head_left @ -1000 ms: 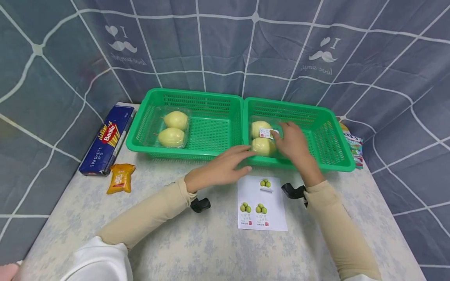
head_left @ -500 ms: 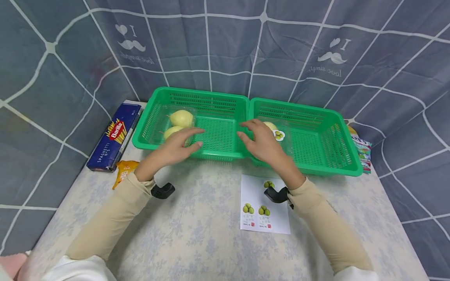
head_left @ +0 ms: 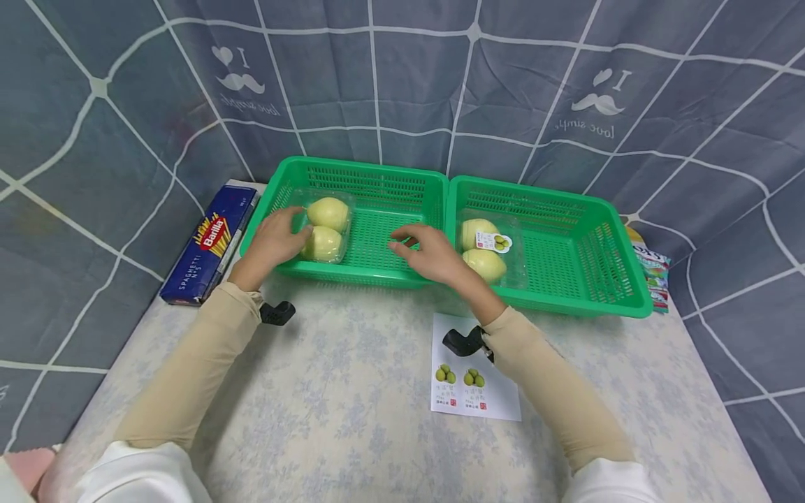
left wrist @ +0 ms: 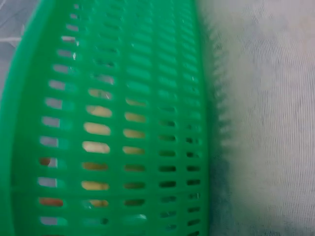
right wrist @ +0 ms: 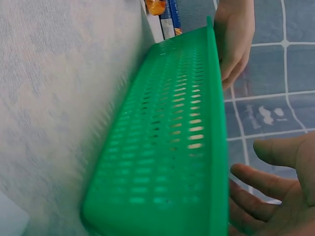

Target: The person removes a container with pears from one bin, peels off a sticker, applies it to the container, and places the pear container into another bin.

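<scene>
My left hand (head_left: 274,239) reaches over the front left rim of the left green basket (head_left: 397,276), its fingers at the left side of a clear pack of two yellow pears (head_left: 328,215). Whether they grip the pack cannot be told. Over the right part of that basket my right hand (head_left: 432,253) hovers, fingers loosely bent and thumb apart, holding nothing; in the right wrist view its fingers (right wrist: 263,182) are spread. A second pear pack (head_left: 484,266) lies in the right green basket (head_left: 604,304), a white label with a pear picture (head_left: 493,242) across its top.
A sheet of pear stickers (head_left: 474,398) lies on the table before the baskets, partly under my right wrist. A blue spaghetti box (head_left: 210,244) stands left of the baskets. An orange snack packet (right wrist: 155,7) shows in the right wrist view. Colourful packets (head_left: 654,272) are at the right.
My right hand has left the labelled pack in the right basket and moved left over the left basket. My left hand has moved left to the unlabelled pear pack.
</scene>
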`<act>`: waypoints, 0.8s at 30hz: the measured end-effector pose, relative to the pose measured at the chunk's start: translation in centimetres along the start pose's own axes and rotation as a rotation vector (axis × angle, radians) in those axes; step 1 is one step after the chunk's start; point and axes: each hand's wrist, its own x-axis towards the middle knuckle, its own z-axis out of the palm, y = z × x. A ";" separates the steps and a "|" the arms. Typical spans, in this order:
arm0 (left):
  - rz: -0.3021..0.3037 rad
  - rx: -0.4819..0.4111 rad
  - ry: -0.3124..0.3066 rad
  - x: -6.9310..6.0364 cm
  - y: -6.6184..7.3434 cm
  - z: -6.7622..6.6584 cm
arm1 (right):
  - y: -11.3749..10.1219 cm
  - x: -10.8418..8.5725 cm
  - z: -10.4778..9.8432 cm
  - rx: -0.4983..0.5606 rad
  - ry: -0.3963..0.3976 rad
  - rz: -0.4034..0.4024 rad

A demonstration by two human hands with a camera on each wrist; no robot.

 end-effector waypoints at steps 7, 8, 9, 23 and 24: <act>-0.053 0.018 -0.056 0.8 -0.2 0.1 | 0.5 1.0 0.8 0.057 -0.041 0.056; -0.055 0.021 -0.061 0.9 -0.1 0.1 | 0.6 1.1 0.9 0.064 -0.046 0.066; -0.056 0.018 -0.064 0.9 -0.1 0.1 | 0.7 1.2 1.0 0.076 -0.051 0.074; 0.045 -0.071 -0.153 1.5 1.0 1.2 | 0.8 4.0 2.4 0.233 -0.020 0.236; 0.052 -0.104 -0.163 1.6 0.9 1.3 | 0.8 4.2 2.6 0.229 -0.011 0.249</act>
